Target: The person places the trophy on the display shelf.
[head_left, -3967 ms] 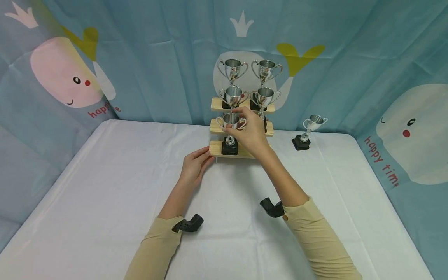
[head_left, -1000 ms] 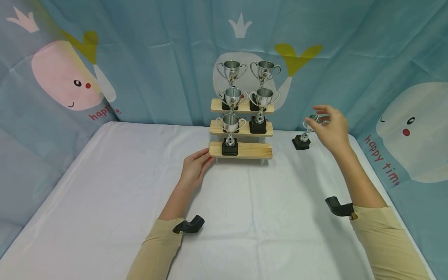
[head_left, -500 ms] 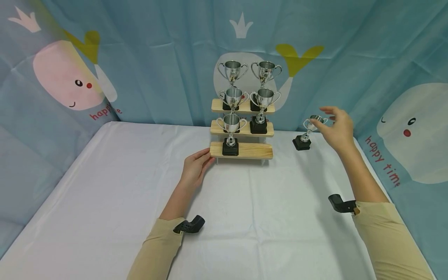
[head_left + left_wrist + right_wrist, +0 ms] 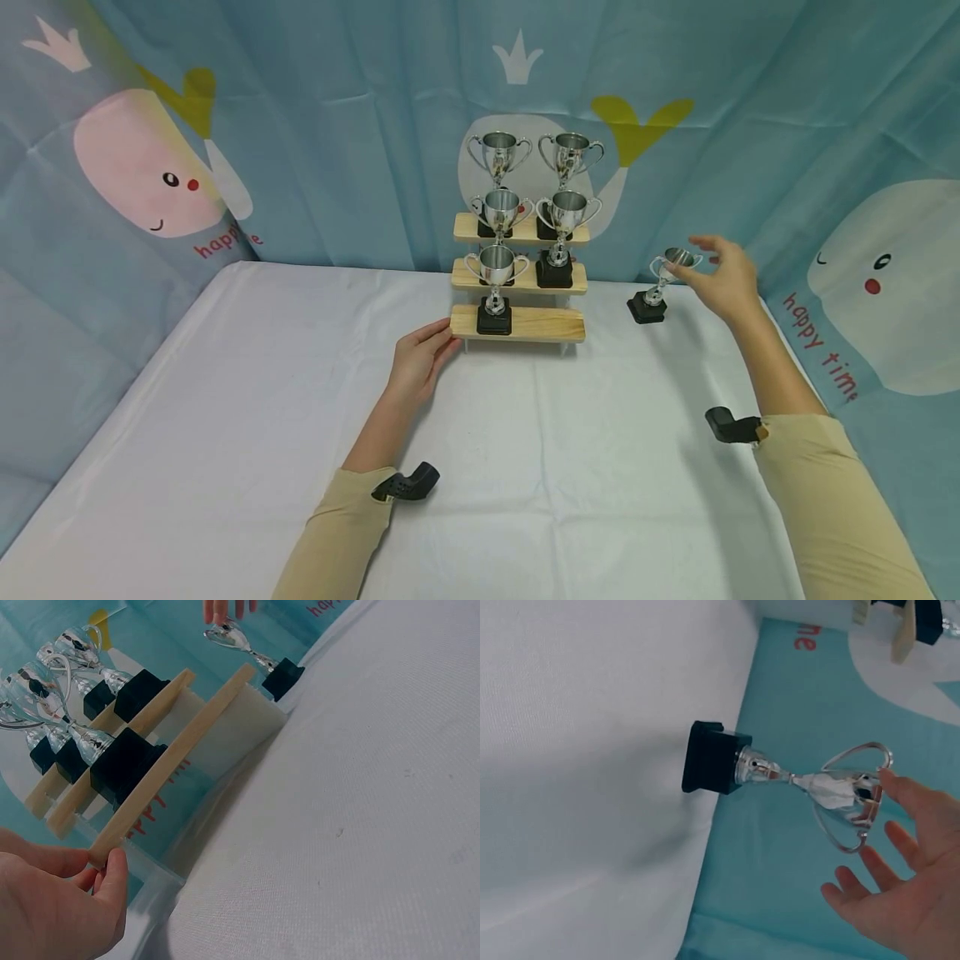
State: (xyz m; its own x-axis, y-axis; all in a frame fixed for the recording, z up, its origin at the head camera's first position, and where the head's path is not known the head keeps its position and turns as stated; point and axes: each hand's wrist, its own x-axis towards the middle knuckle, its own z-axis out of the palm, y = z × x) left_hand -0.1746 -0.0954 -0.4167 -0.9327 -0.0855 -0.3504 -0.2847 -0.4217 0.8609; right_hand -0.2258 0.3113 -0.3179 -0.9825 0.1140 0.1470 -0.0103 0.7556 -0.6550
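My left hand (image 4: 412, 365) pinches the left end of the lowest board of a three-tier wooden display stand (image 4: 546, 324); the left wrist view shows thumb and finger at the board's end (image 4: 112, 838). On that board's left half stands a silver trophy cup (image 4: 495, 265) with a black base. At the right, my right hand (image 4: 723, 282) is beside a lone trophy (image 4: 648, 307) upright on the table. In the right wrist view one fingertip meets the rim of this trophy (image 4: 712, 760), while the other fingers spread loosely near its handle.
The middle tier carries a left trophy (image 4: 501, 208) and a right trophy (image 4: 553, 271). Two more, a left one (image 4: 498, 152) and a right one (image 4: 570, 153), stand on the top tier. A blue printed curtain (image 4: 337, 167) rises behind the white-covered table (image 4: 300, 375).
My right hand has gone from the trophy on the lowest board to the lone trophy at the right, lately dipping slightly at its cup. My left hand has stayed at the board's end.
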